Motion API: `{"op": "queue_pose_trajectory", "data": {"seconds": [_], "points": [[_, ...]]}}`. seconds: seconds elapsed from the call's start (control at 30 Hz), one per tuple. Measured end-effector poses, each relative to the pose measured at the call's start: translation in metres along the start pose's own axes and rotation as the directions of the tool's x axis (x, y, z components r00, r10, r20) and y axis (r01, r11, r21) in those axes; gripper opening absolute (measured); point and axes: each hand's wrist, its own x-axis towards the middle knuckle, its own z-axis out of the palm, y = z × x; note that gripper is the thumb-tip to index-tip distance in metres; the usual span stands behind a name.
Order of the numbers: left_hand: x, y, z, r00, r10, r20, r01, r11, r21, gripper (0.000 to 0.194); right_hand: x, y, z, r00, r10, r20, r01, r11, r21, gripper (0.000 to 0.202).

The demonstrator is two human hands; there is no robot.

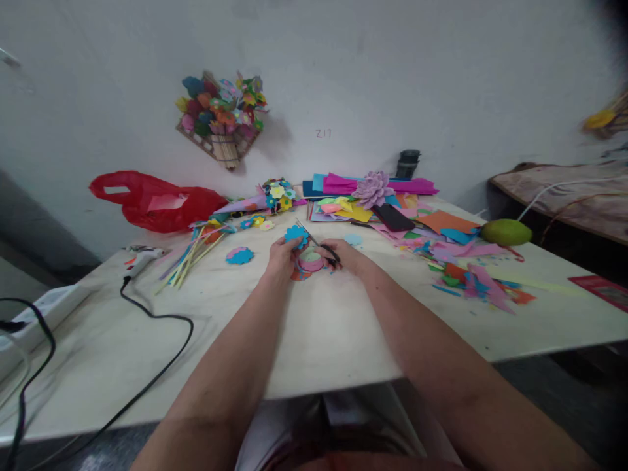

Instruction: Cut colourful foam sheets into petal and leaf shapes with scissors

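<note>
Pinched in my left hand point(282, 256) is a blue paper flower point(296, 234) with a scalloped edge. My right hand point(342, 255) is closed round the black handles of a pair of scissors point(331, 256); their blades point up and left to the flower's edge. Under my hands lie a pink ring-shaped piece point(311, 260), perhaps a roll of tape, and an orange scrap point(301, 276). To the left, a stack of blue and pink flower cut-outs point(240, 255) rests on the table. A pale blue disc point(353, 240) lies just beyond my right hand.
A glue gun point(142, 261) trails a black cord across the table's left side, near a white power strip point(53, 317). Yellow sticks point(196, 255) and a red bag point(161, 199) lie behind. Paper scraps point(483, 284), a phone point(393, 218) and a green fruit-like object point(506, 231) are at right.
</note>
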Motion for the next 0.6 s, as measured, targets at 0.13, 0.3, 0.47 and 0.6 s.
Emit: {"op": "queue_pose_trajectory", "data": {"seconds": [0.13,0.3,0.47,0.6], "points": [[0.0005,-0.0004,0.0005,1.0,0.01,-0.009,-0.01,1.0,-0.01,0.025,-0.0021,-0.003,-0.0003,1.0,-0.001,0.013,0.001,1.0,0.003,0.027],[0.0009,-0.0004,-0.0002,1.0,0.01,-0.008,-0.01,1.0,-0.022,0.022,-0.002,-0.0025,-0.0005,1.0,-0.003,0.012,0.004,1.0,-0.016,0.027],[0.0009,-0.0002,-0.0006,1.0,0.008,0.001,-0.008,1.0,-0.024,0.023,-0.0009,-0.0019,0.0006,1.0,0.001,-0.003,-0.001,0.999,-0.034,0.024],[0.0012,0.0,-0.0001,1.0,0.005,-0.01,-0.006,1.0,-0.03,0.024,-0.0004,-0.0012,0.001,1.0,0.012,-0.011,-0.013,0.999,-0.035,0.024]]}}
